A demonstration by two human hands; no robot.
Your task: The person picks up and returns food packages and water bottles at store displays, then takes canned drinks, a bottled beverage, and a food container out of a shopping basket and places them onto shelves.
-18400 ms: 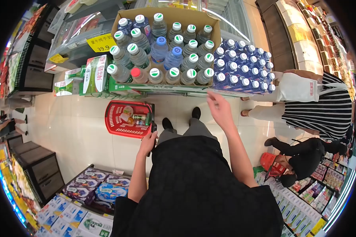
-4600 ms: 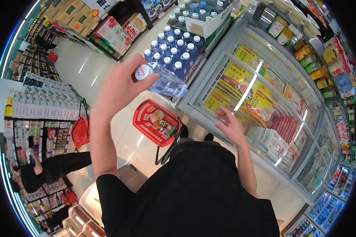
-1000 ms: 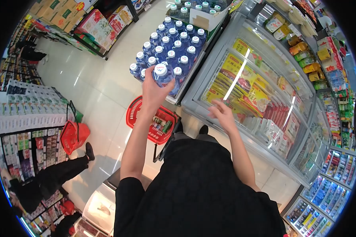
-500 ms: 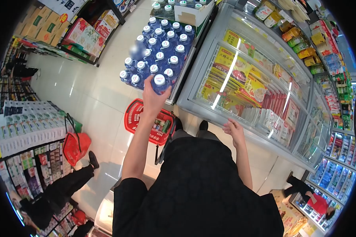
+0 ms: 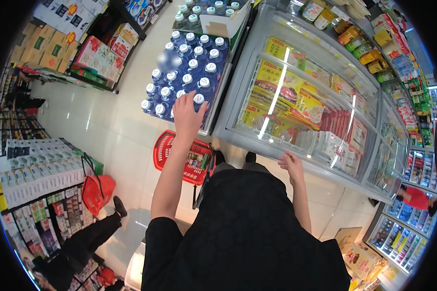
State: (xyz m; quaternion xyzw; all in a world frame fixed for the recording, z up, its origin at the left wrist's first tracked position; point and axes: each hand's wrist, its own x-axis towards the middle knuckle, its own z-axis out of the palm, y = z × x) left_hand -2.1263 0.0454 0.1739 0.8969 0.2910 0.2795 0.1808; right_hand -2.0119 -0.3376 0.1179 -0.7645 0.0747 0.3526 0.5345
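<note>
At the near edge of a pack of blue bottles with white caps (image 5: 193, 64), my left hand (image 5: 187, 116) has its thumb and fingers apart. A white-capped bottle (image 5: 199, 99) stands in the gap between thumb and fingers, level with its neighbours. Whether the fingers touch it cannot be made out. My right hand (image 5: 291, 166) hangs near the front edge of the chest freezer (image 5: 238, 136), loosely bent and holding nothing. Below my left forearm, a red shopping basket (image 5: 164, 150) with some packaged goods inside is on the floor.
Bagged frozen food (image 5: 286, 92) lies under the freezer's glass. Behind the bottles is a torn carton (image 5: 223, 25) beside green-capped bottles. On the left, a person (image 5: 82, 242) stands near another red basket (image 5: 98, 191). Someone in red (image 5: 416, 198) is at the far right.
The bottle my left hand held raised is down among the others, and the fingers have spread off it. The view has shifted a little. The person in red has moved up and rightward.
</note>
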